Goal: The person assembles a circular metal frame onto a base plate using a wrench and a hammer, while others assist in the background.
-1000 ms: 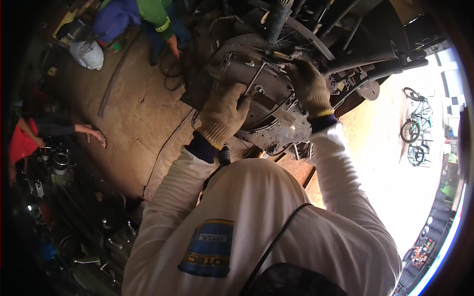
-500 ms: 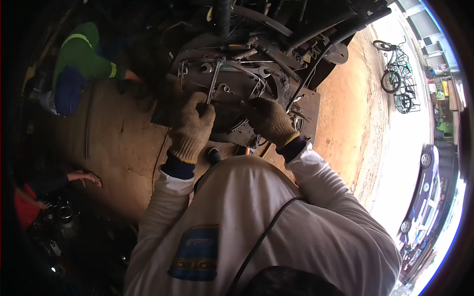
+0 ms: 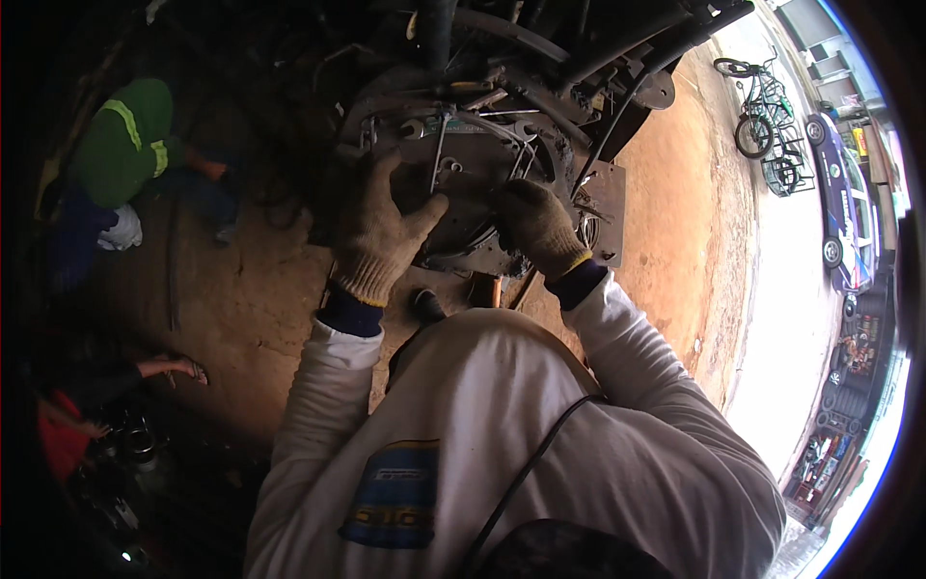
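Both my hands wear knitted work gloves over a cluttered dark metal workbench (image 3: 606, 207). My left hand (image 3: 378, 230) is open, its thumb spread apart and nothing visibly held. Just past that thumb a thin metal rod (image 3: 437, 159) lies on the bench. My right hand (image 3: 540, 227) is closed with its fingers curled inward; whatever they grip is hidden. Between and beyond the hands are a small metal ring (image 3: 453, 166) and an open-ended wrench (image 3: 415, 128) with a green middle. Bent thin metal pieces (image 3: 516, 159) lie near my right fingers.
Dark bars and tubes (image 3: 627, 48) crowd the far side. A coil of wire (image 3: 588, 230) lies on the bench's right. A person in green (image 3: 135, 135) bends at the left; another person's foot (image 3: 198, 372) is lower left. Outside stand a cargo tricycle (image 3: 767, 130) and a car (image 3: 841, 207).
My left hand has let go of the metal rod and opened its fingers. The right hand has shifted slightly. The person in green has moved lower, and the car has moved up the picture.
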A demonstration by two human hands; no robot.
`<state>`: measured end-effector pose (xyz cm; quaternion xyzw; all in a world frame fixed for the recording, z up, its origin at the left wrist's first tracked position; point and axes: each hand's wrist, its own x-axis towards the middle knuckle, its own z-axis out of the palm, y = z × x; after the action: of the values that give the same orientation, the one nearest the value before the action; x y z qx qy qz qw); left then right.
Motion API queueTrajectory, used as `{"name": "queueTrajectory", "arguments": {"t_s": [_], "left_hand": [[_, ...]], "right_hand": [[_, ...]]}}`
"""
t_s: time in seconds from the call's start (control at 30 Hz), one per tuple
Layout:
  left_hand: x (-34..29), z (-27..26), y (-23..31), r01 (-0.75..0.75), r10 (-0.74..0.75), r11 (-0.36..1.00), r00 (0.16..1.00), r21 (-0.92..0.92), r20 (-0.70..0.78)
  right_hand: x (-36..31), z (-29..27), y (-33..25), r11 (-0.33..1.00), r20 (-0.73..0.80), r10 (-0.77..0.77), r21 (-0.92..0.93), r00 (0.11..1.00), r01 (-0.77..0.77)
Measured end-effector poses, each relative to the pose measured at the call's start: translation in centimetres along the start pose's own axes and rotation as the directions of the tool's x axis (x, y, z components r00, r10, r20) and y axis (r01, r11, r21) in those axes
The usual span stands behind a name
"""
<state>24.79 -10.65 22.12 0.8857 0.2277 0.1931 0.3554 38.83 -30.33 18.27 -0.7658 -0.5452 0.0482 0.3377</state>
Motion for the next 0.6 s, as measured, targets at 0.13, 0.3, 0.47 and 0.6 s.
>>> {"name": "queueTrajectory", "arguments": {"t_s": [0.13,0.3,0.47,0.6], "left_hand": [[0.6,0.1,0.1,-0.021,0.021,1.000,1.000,-0.021,-0.003],[1.1,0.7,-1.3,-0.017,0.015,0.994,1.000,-0.106,-0.020],[1.1,0.6,-1.1,-0.048,0.048,0.999,0.999,0.001,-0.010],[1.3,0.4,-1.4,-0.036,0.036,0.998,0.999,0.042,-0.017]], "right_hand": [[-0.4,0.5,0.1,0.993,-0.015,0.115,0.026,0.993,-0.115],[0.9,-0.1,-2.0,0.704,0.167,0.548,0.437,0.819,-0.560],[0.0,0.2,-1.2,0.951,0.008,0.304,-0.056,0.953,-0.303],[-0.8,-0.6,-1.1,0.827,-0.009,0.549,0.150,0.836,-0.542]]}}
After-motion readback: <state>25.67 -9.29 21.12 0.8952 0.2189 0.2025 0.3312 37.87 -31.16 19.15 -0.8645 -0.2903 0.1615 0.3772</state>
